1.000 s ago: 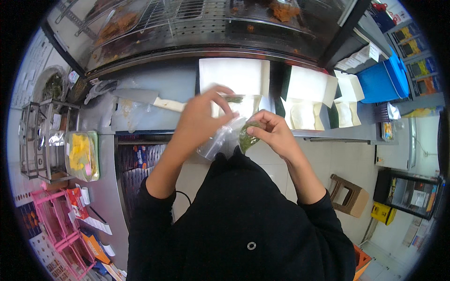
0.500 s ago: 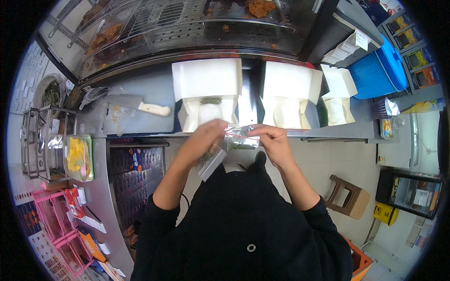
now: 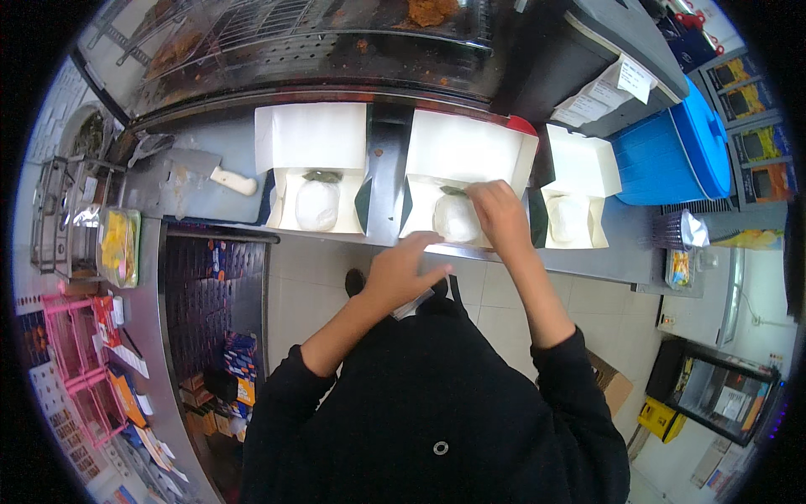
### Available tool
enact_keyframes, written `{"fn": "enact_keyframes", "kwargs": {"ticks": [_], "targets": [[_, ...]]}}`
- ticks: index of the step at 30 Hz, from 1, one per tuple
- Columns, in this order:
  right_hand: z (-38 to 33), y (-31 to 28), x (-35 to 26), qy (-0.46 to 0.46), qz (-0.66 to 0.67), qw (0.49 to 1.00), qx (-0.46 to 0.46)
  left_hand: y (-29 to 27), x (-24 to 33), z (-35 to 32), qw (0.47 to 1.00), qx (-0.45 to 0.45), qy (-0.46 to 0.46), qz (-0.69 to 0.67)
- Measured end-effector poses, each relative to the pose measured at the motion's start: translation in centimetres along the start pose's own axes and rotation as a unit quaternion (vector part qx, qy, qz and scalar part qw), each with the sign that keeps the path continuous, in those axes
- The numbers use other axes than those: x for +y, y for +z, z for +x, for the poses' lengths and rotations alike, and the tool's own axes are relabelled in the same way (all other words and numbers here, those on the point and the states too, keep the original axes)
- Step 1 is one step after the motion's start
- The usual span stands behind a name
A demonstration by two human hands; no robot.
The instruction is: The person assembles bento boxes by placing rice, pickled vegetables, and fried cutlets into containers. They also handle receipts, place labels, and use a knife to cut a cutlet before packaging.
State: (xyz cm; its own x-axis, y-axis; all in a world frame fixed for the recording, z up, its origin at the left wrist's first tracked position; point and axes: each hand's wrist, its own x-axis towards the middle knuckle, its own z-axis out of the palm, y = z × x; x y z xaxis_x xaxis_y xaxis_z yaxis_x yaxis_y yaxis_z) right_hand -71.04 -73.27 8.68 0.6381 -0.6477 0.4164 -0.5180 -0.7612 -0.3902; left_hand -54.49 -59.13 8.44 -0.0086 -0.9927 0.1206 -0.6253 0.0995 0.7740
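- Head view: I count three white boxes with lids raised, side by side: a left box, a middle box and a right box.
- Each box has one rounded white bundle in it, three in all; I make out two green packets, one behind the bundle in the left box, the other likewise in the middle box.
- I see two bare hands. The right hand reaches into the middle box, fingertips drawn together at its green packet; I cannot tell whether they grip it or merely touch it.
- The left hand is at the desk's front edge, thumb and forefinger spread wide; a clear bag shows just below, and I cannot tell whether the hidden fingers hold it.
- For writing, I have small print on white slips fixed to a dark machine.
- The desk is grey metal; at its left one knife with a white handle lies on a pale board.
- Behind stands a dark cabinet with wire racks; at the right, one blue tub. The floor is pale tile.
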Motion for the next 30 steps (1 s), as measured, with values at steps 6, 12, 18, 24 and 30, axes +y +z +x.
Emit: {"fn": "enact_keyframes", "kwargs": {"ticks": [6,12,18,24,30], "targets": [[-0.3,1.6,0.9,0.075,-0.044,0.989,-0.122,1.2,0.2,-0.5,0.998,-0.023,-0.017,0.049],[-1.4,0.7,-4.2,0.147,-0.05,0.972,-0.177,0.8,-2.2,-0.9,0.996,-0.059,0.048,0.05],[-0.8,1.1,-6.0,0.219,0.036,0.971,-0.082,-3.4,-3.8,2.0,0.907,0.049,-0.174,-0.379],[0.3,1.3,-11.0,0.36,0.468,0.806,-0.027,-8.0,-1.2,3.4,0.824,-0.001,-0.162,-0.543],[1.5,-0.8,-12.6,0.354,0.56,0.746,0.065,-9.8,-1.6,3.3,0.871,-0.105,-0.139,-0.459]]}}
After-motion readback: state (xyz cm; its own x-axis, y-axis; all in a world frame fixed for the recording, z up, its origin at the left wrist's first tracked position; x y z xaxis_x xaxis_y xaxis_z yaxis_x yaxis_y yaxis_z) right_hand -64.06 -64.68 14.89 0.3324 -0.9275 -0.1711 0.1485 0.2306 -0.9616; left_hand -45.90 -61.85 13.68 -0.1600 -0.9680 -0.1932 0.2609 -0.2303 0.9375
